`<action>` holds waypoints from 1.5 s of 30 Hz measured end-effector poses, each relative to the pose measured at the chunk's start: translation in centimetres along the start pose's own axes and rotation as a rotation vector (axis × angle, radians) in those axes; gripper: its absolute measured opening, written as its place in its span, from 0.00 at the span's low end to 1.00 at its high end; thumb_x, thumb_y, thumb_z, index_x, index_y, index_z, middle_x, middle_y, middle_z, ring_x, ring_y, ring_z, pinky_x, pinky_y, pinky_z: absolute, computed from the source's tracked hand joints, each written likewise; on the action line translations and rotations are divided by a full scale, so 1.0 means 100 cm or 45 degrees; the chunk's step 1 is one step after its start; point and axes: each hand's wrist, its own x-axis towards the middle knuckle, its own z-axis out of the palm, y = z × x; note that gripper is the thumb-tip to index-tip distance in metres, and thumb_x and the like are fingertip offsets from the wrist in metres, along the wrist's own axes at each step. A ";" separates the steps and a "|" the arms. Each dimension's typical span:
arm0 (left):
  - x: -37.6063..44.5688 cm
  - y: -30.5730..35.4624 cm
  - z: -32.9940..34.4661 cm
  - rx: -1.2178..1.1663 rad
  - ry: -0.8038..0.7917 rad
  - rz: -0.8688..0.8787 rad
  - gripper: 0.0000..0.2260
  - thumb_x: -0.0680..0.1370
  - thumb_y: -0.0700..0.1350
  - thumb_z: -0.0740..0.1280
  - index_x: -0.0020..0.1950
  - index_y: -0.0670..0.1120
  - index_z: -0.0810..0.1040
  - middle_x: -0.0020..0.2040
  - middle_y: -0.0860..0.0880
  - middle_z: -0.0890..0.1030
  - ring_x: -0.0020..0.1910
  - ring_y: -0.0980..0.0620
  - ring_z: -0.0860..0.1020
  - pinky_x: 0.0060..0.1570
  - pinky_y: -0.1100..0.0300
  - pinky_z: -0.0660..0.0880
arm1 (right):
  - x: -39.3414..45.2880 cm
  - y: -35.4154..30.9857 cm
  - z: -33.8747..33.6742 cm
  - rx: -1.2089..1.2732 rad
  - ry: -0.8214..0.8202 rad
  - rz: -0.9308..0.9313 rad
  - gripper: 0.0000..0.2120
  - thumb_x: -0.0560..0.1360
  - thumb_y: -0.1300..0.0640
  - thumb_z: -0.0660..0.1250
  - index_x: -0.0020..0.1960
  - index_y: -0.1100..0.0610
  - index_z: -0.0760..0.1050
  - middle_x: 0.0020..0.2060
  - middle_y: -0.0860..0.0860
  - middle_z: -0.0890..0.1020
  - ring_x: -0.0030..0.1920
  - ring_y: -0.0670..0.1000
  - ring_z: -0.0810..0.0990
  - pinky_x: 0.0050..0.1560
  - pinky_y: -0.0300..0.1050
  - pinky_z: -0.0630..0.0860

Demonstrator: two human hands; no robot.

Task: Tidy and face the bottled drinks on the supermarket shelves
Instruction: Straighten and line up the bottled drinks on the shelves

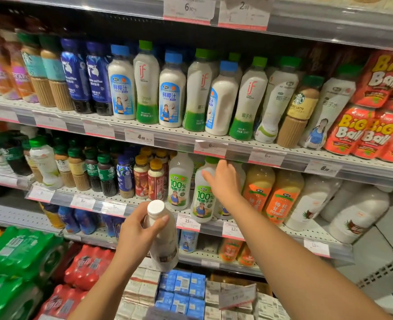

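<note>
White-capped bottle (pixel 164 236) gripped in left hand (pixel 136 234) fingers — right hand (pixel 224 181) on green-label bottle (pixel 202 199).

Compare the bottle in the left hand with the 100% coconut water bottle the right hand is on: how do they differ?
The white-capped bottle is off the shelf, gripped near its neck by the left hand; the 100% coconut water bottle stands on the shelf with the right hand at its shoulder. The held bottle is tilted with a dark label low down; the shelved one is upright with a green label. Both are large, pale plastic bottles.
</note>
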 end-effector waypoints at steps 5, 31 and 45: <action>0.009 -0.005 0.004 -0.017 0.030 -0.016 0.12 0.76 0.48 0.75 0.54 0.63 0.80 0.52 0.59 0.84 0.51 0.60 0.80 0.47 0.56 0.75 | -0.058 0.035 0.022 0.223 0.180 -0.160 0.11 0.78 0.55 0.68 0.57 0.48 0.68 0.50 0.46 0.77 0.44 0.50 0.80 0.45 0.49 0.80; 0.024 -0.005 0.044 0.013 -0.243 -0.037 0.15 0.73 0.54 0.77 0.59 0.58 0.82 0.54 0.59 0.85 0.56 0.58 0.81 0.59 0.46 0.78 | -0.134 0.067 0.041 0.551 -0.630 0.012 0.41 0.67 0.41 0.76 0.76 0.38 0.62 0.68 0.35 0.74 0.67 0.39 0.73 0.69 0.46 0.73; 0.030 0.037 0.122 0.217 -0.804 0.261 0.23 0.74 0.62 0.71 0.67 0.56 0.78 0.61 0.62 0.81 0.61 0.65 0.77 0.59 0.59 0.75 | -0.160 0.115 0.008 0.429 -0.131 0.337 0.42 0.57 0.38 0.79 0.66 0.40 0.64 0.47 0.39 0.79 0.49 0.46 0.80 0.47 0.41 0.79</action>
